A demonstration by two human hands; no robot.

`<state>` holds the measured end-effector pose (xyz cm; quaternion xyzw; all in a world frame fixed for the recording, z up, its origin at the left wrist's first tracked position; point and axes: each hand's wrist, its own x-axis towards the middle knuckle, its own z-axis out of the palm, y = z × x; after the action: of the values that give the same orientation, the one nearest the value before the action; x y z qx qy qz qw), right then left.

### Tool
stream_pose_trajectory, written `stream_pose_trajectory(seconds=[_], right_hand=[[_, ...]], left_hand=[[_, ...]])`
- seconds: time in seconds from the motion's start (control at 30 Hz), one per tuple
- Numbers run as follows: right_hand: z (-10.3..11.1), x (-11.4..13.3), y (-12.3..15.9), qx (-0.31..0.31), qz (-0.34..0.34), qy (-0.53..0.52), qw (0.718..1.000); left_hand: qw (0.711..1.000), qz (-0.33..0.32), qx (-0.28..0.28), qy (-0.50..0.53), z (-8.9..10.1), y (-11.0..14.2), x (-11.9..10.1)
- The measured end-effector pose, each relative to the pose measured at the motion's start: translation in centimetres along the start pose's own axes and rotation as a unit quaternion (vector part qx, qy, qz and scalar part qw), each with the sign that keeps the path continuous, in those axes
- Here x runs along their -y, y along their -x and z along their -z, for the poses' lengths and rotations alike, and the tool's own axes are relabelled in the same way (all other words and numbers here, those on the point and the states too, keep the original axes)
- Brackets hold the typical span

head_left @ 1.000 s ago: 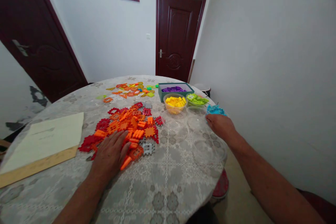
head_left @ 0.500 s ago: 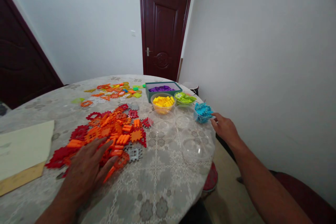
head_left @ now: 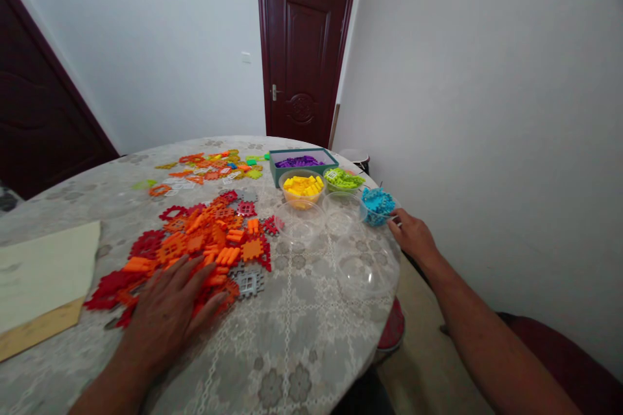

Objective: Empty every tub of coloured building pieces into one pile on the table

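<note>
My left hand [head_left: 168,311] lies palm down, fingers spread, over the near side of a pile of orange and red plastic building pieces [head_left: 195,243]. Whatever is under the palm is hidden. At the table's right edge my right hand [head_left: 413,235] has its fingers and thumb closed at the rim of a clear plastic bowl [head_left: 374,217] heaped with blue toothed pieces [head_left: 377,201]. A grey window-shaped piece [head_left: 249,283] sits just right of my left hand.
Clear bowls [head_left: 299,224] stand in the middle, near a bowl of yellow pieces [head_left: 302,188], green pieces [head_left: 343,178] and a box [head_left: 282,175] of purple pieces. Mixed pieces [head_left: 214,168] lie farther back. A pale board [head_left: 48,272] is at left; a wall rises at right.
My left hand has shifted slightly right and now covers an orange piece that showed beside its thumb. My right hand stays at the bowl of blue pieces with hardly any movement.
</note>
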<state>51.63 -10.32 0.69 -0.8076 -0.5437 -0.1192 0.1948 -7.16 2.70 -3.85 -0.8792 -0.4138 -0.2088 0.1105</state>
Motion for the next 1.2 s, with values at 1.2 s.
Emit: stream_pose_trajectory(seconds=[1.2], right_hand=[[8.0,30.5,4.5,0.146,0.160,-0.431,0.876]], left_hand=[[0.978,0.156,-0.061,0.125,3.8,-0.2,-1.6]])
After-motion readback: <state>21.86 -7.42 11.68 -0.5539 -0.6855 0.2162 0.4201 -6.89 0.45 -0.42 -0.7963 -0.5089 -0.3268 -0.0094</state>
